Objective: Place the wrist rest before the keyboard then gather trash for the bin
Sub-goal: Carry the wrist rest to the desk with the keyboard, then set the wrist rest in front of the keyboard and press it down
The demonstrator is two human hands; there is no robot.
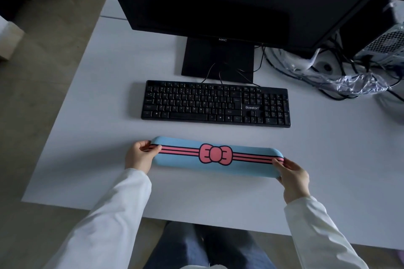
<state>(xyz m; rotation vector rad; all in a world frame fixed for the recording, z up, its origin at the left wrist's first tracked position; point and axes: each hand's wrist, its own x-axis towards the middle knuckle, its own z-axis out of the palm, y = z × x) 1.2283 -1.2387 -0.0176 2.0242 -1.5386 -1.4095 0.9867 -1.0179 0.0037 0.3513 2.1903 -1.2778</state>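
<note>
Both hands grip the wrist rest (216, 156) by its ends.
Left hand (140, 156) and right hand (294, 178) pinch it; bare desk (98, 116) separates it from the keyboard (216, 103).

Left hand (140, 155) and right hand (294, 176) grip the wrist rest's (216, 159) ends; keyboard (216, 103) lies just beyond.

I am sitting at an office workstation: a white bench (91, 116) carries my black monitor (218, 0), a keyboard (216, 103), tangled cables (306, 65) and a computer tower (384, 46).
</note>
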